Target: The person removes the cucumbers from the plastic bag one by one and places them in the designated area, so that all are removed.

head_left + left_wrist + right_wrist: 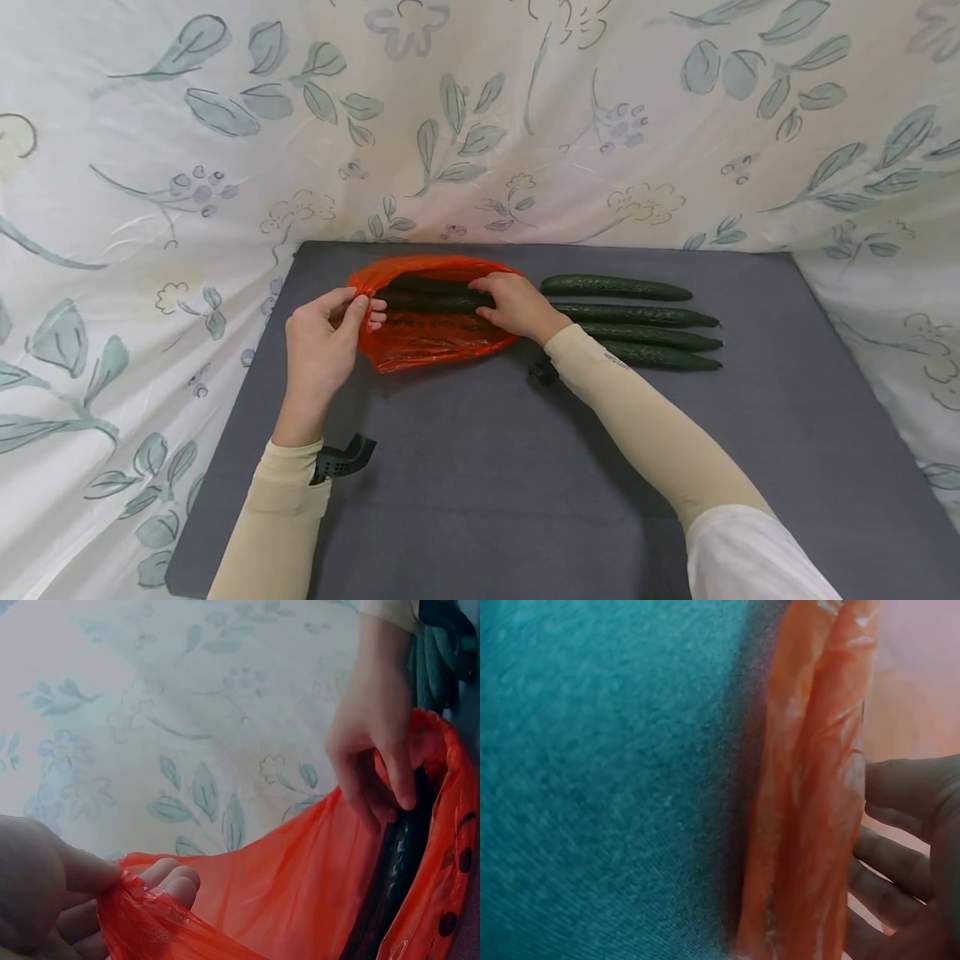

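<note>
An orange-red plastic bag (pixel 442 354) lies on its side with its mouth spread wide. My left hand (pixel 322 342) pinches the left end of its rim between thumb and fingers; the left wrist view shows the gathered film (pixel 142 915) there. My right hand (pixel 517 307) reaches into the mouth at the right end, thumb and fingertips around a dark green cucumber (pixel 427 302) that lies lengthwise inside. In the left wrist view the cucumber (pixel 394 862) runs down from those fingers along the bag's inner wall. The right wrist view mostly shows a folded bag edge (pixel 810 795) beside the fingers.
Several more cucumbers (pixel 652 337) lie side by side to the right of the bag, partly behind my right hand and forearm. The grey table (pixel 465 467) ends at the back against a leaf-patterned cloth (pixel 480 167). Black straps (pixel 345 458) sit at my wrists.
</note>
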